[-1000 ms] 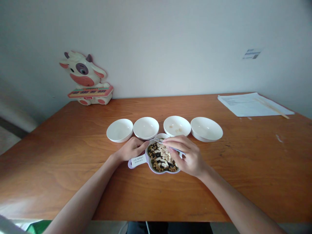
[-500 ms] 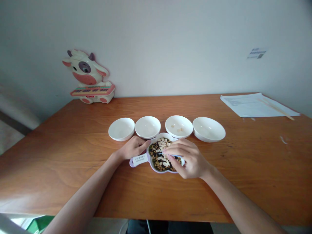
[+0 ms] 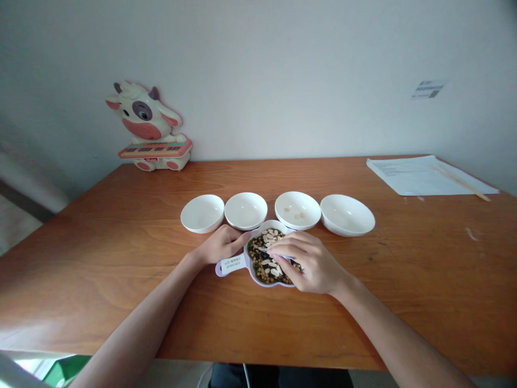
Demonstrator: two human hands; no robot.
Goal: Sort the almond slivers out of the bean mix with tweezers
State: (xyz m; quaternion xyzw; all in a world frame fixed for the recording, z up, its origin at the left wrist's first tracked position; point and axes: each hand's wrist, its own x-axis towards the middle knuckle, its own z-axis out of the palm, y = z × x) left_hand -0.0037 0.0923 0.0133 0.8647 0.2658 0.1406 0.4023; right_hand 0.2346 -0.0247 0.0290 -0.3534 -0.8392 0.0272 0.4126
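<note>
A lilac dish [image 3: 251, 272] with a labelled handle stands in front of me, filled with mixed beans, dark seeds and flat pale seeds [image 3: 271, 237]. My left hand [image 3: 224, 243] grips its left rim near the handle, thumb on the edge. Over the dish, my right hand [image 3: 307, 261] pinches slim tweezers [image 3: 287, 257], mostly hidden by the fingers. The tweezers' tips point left, close above the beans. Whether they hold a seed I cannot tell. Just behind stands a white bowl [image 3: 298, 221] with a few pale pieces on its bottom.
More white bowls stand in the same row: one at the left end [image 3: 202, 221], one beside it [image 3: 245, 218], and one at the right end [image 3: 348, 223]. A cow-shaped toy keyboard [image 3: 155, 148] is at the back left. Papers [image 3: 407, 175] and a chopstick-like stick [image 3: 464, 184] lie back right.
The tweezers' tips have shifted slightly up and away from me, with small finger movement in my right hand. My left hand keeps its place on the dish.
</note>
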